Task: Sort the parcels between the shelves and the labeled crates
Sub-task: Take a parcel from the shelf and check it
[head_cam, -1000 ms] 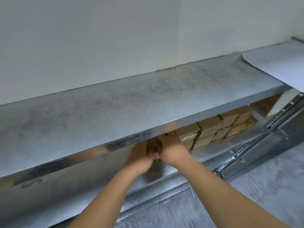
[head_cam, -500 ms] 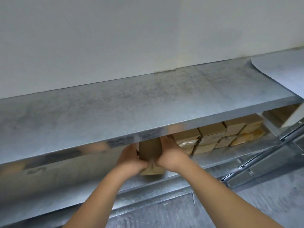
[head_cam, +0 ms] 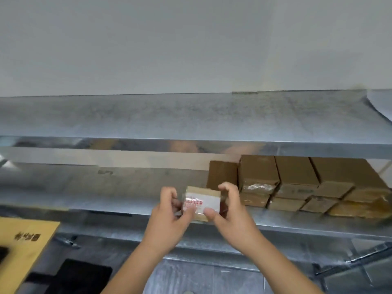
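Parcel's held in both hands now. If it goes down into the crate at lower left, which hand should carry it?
Left, probably. The left hand grips the parcel on the crate side; the right hand would have to cross the body.

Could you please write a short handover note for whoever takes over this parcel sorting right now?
Left hand and right hand: both grip one small parcel, label side up, in front of the lower shelf.
Other parcels: stacked at the right on that lower shelf.
Upper shelf: only a sheet of paper shows, at its right end.
Done: one parcel taken in hand.
Left: read its label, place it where it belongs, then sort the stack. A cardboard box shows at lower left; no crate labels are readable.
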